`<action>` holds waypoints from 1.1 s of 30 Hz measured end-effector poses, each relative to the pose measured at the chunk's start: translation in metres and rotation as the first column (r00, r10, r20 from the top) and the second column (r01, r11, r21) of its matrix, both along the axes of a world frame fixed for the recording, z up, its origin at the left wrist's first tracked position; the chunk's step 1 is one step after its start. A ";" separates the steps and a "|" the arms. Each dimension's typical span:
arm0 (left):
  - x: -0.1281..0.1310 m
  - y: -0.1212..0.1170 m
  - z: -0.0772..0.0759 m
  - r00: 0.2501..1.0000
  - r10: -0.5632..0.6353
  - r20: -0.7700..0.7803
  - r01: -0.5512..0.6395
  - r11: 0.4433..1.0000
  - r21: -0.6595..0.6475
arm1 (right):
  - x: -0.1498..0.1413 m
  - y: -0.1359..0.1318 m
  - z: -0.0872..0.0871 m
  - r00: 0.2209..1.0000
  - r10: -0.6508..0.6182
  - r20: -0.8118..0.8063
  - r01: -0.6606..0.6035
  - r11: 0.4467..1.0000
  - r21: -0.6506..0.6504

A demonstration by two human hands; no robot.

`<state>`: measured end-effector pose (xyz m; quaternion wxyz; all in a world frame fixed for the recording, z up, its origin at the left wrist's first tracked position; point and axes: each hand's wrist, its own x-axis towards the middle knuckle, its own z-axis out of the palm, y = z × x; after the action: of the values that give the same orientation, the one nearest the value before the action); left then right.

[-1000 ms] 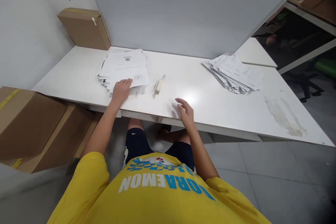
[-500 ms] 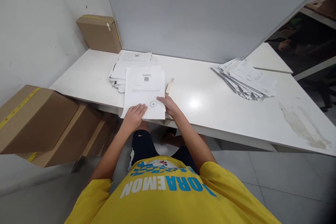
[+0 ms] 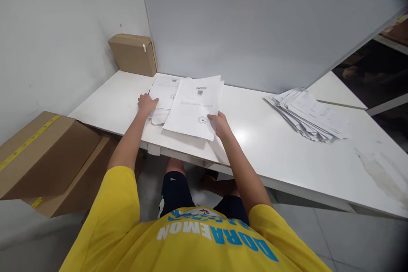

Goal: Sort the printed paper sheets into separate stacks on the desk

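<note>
Since the printed sheets (image 3: 191,112) are pinched along one side only, slippage heads the list of likely faults. Item: printed sheets, at least two, fanned at the right edge, held aslant over the surface (image 3: 105,97) and overlapping the left stack (image 3: 162,93); whether their near edge touches down is hard to judge. Item: right grip (image 3: 220,124), closed narrowly on the sheets' right margin, next to the round stamp (image 3: 202,120); a harder pinch could crease the paper there, a slacker one could let the under sheet slide out of line. Item: left grip (image 3: 147,104), at the left edge of the left stack, thumb spread towards the pile; whether its partly hidden fingers clasp any paper is not determinable. Likely fault: a sideways push could skew that stack or drag a page along (loose paper on a smooth top probably meets little friction). Item: right stack (image 3: 304,114), fanned and unsquared, well apart from both grips; a stray knock could spread it further. Item: carton (image 3: 130,55), behind the left stack, just beside the grey panel (image 3: 239,29); low risk, though papers shoved far back could buckle against it.
</note>
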<state>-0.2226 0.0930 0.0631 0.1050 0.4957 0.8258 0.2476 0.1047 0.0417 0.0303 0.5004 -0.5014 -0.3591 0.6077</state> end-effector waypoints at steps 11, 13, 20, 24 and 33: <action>-0.019 -0.022 -0.013 0.987 0.096 0.128 -0.091 0.995 -0.048 | 0.025 0.001 0.002 0.994 -0.104 0.028 0.104 0.994 -0.009; -0.025 -0.029 -0.015 0.955 0.090 0.282 -0.106 0.993 0.043 | 0.040 -0.007 -0.002 0.988 -0.151 0.026 0.151 0.988 0.017; -0.029 -0.096 -0.034 0.572 -0.010 0.820 -0.163 0.979 0.125 | 0.097 -0.056 -0.009 0.955 -0.298 0.002 0.298 0.954 0.038; -0.026 -0.146 -0.044 0.423 -0.062 0.904 -0.231 0.957 0.174 | 0.111 -0.080 -0.006 0.964 -0.264 -0.017 0.264 0.964 0.019; -0.026 -0.191 -0.036 0.444 0.029 0.896 -0.189 0.980 0.061 | 0.108 -0.100 -0.015 0.989 -0.146 -0.033 0.145 0.988 -0.050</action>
<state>-0.2485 -0.0980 0.0275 0.4673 0.2446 0.6570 0.5387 0.2123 -0.0584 0.0157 0.5379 -0.5267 -0.2977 0.5871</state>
